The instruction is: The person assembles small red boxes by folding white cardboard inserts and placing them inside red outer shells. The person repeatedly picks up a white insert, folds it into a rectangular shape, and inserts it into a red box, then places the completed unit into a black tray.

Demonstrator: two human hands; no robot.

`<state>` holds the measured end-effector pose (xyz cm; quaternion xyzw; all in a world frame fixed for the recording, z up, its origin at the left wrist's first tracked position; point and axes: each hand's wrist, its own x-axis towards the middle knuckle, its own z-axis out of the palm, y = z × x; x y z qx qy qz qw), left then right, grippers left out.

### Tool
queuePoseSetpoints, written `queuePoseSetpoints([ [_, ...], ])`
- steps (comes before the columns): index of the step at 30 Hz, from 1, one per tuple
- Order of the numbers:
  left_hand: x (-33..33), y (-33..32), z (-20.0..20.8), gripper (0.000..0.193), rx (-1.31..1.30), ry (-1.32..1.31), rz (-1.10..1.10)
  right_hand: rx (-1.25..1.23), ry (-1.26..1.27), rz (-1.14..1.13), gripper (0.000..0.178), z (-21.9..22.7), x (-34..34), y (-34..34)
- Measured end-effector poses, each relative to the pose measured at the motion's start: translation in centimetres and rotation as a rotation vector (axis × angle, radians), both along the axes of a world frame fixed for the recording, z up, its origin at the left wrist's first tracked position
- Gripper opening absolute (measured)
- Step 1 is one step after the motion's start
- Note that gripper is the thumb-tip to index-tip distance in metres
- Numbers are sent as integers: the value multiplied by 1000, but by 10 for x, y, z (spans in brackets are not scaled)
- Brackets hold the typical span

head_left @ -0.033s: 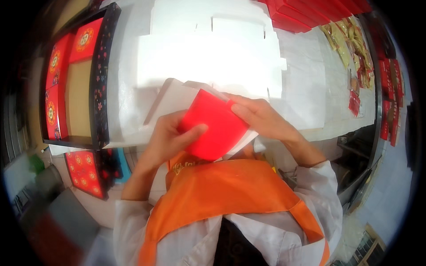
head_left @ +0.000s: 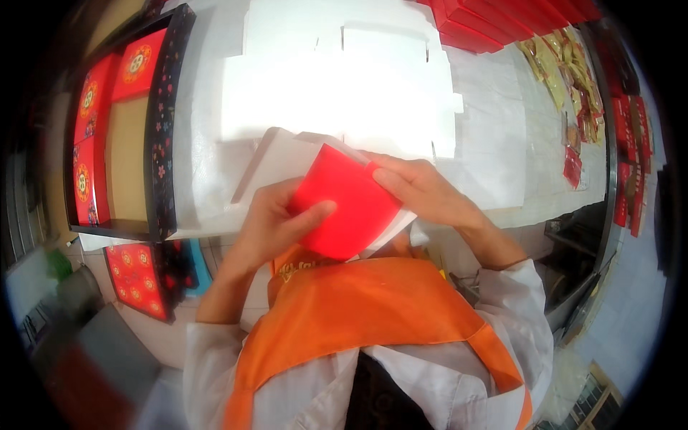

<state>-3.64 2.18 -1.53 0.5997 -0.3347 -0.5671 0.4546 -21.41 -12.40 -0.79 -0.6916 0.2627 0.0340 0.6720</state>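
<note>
A red cardboard box blank (head_left: 351, 204) with white inner sides is held over the table's near edge, in front of my orange apron. Its red face is turned up, and pale flaps (head_left: 276, 161) stick out past its far left side. My left hand (head_left: 283, 218) grips its left side with the thumb flat on the red face. My right hand (head_left: 419, 188) pinches its upper right edge, thumb on top and the other fingers mostly hidden behind. Just beyond, flat white cardboard blanks (head_left: 322, 93) lie on the table under bright light.
At the left stands a black patterned tray (head_left: 163, 129) holding several red boxes (head_left: 136, 64) with round emblems. Red boxes (head_left: 487, 21) are piled at the far right, near gold and clear packets (head_left: 566, 79). Below the table's left end is a red patterned panel (head_left: 136, 279).
</note>
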Motion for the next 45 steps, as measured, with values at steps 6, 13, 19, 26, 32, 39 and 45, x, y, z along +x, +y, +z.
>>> queuePoseSetpoints([
  [6, 2, 0, -8, 20, -102, -43, -56, -23, 2, 117, 41, 1, 1, -6],
  [13, -1, -5, -4, 20, -97, -85, -27, 9, 125, 123, 41, 12, 7, -8],
  [19, -7, -2, -5, 18, -34, 49, 57, -204, 25, 43, 44, 10, 5, 12],
  [26, -10, 1, -13, 19, -63, 52, 19, -196, 24, 91, 43, 9, -1, 16],
  [32, -13, 2, -13, 19, -44, 81, 15, -323, -61, 144, 42, -1, -7, 19],
  [39, -10, 1, -19, 20, -62, 38, 8, -272, -33, 177, 43, -6, -10, 22],
  [45, -7, -5, -9, 25, -15, -25, -47, -184, -66, 67, 42, 10, -7, 19],
])
